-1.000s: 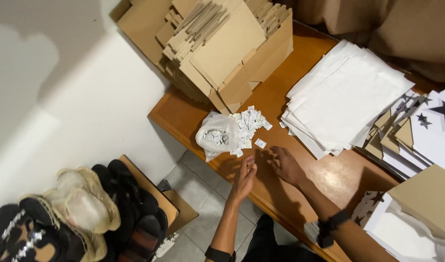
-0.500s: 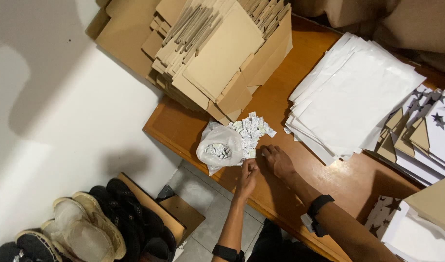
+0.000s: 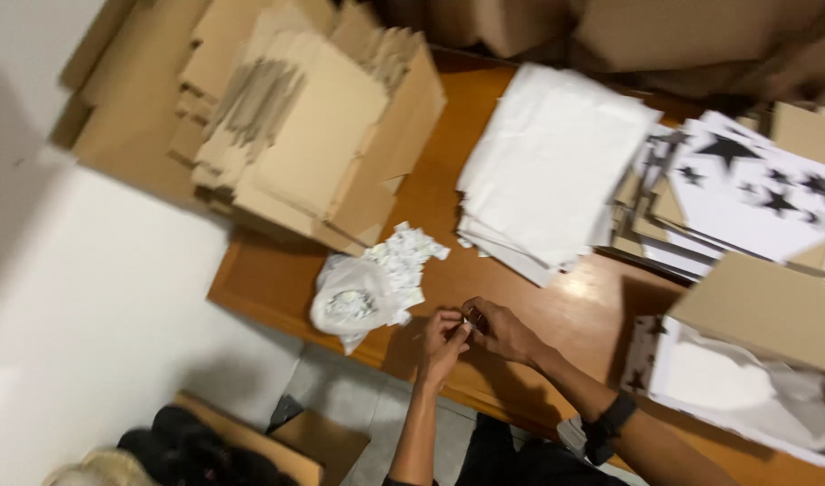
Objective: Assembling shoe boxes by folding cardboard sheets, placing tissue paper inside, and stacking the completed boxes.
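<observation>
Pinching a tiny item (image 3: 472, 317), both hands (image 3: 473, 335) have drifted right of the bag (image 3: 349, 301)

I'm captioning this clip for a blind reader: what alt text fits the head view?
Two hands, left and right, meet over a wooden table, pinching something too small to identify. Beside them lie a clear bag and small white slips; behind are flat cardboard, white sheets and star-printed sheets.
</observation>
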